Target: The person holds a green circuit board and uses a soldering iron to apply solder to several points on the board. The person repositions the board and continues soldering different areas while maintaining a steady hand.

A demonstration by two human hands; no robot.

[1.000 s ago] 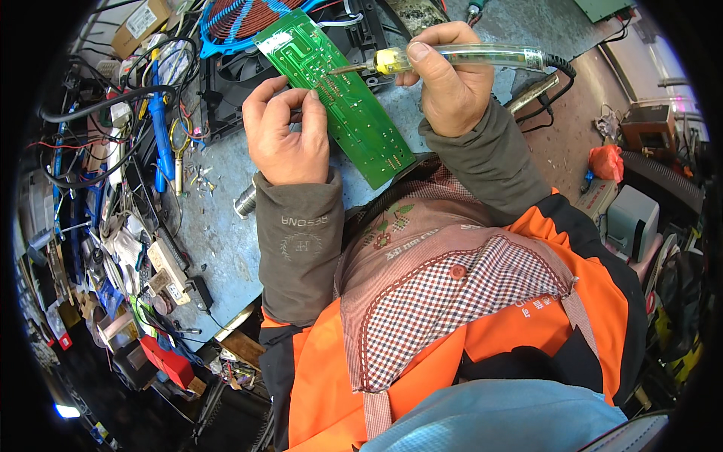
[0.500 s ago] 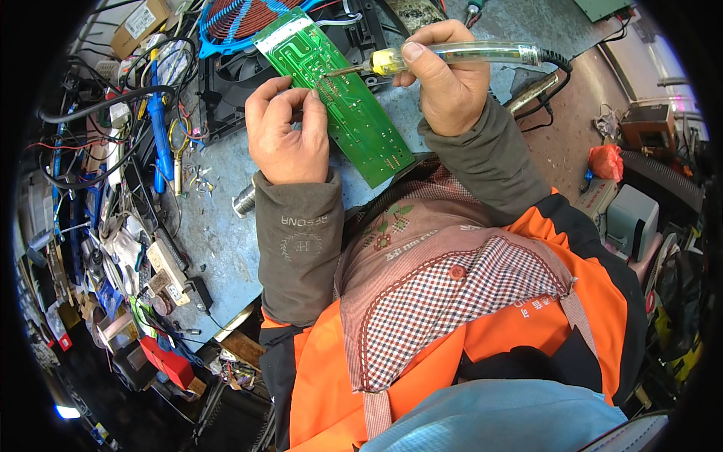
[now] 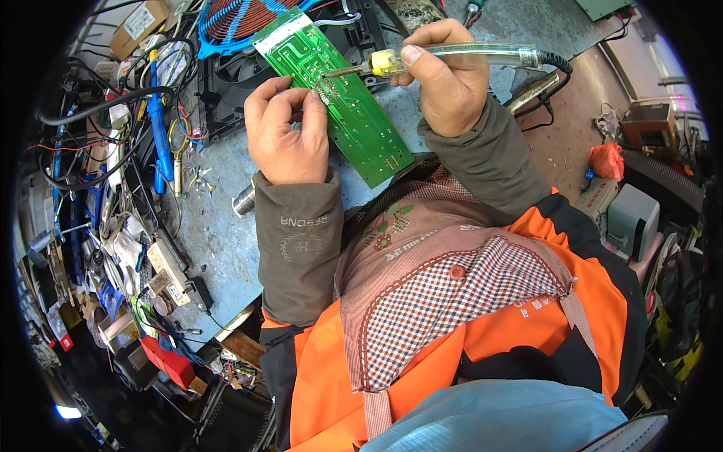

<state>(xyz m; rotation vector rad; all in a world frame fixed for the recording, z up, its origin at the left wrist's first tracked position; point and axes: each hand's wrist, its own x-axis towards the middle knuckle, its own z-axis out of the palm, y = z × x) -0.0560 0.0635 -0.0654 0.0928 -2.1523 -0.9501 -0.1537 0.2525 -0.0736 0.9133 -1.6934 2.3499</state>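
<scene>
- The green circuit board (image 3: 363, 133) lay between the two hands, tilted in the scene with its long axis running from far left to near right.
- The left hand (image 3: 288, 135) was the nearer, its bent fingers at the board's left long edge and its thumb over the face; whether it was clamped on the board or on something fine could not be told.
- The right hand (image 3: 452, 90) stood off beyond the right long edge, apart from the left, its thumb and fingers closed around the clear handle of a soldering iron (image 3: 482, 53).
- The iron pointed left across the board, its tip just beyond the left fingertips, over the pin rows in the far half; contact with the face could not be made out.
- Those left fingertips were the closest obstruction to the tip on its left side.
- The board's far end overlapped, in view, a black frame (image 3: 230, 102) and reached close to a red-brown coil (image 3: 252, 24); its near right end came close to the apron (image 3: 452, 294).
- A black cable (image 3: 559, 63) trailed from the iron's right end, clear of the board.
- To the left, a metal cylinder (image 3: 245, 202) lay by the left sleeve on the blue bench (image 3: 226, 245), and a blue-handled tool (image 3: 159, 128) lay farther left among wires.
</scene>
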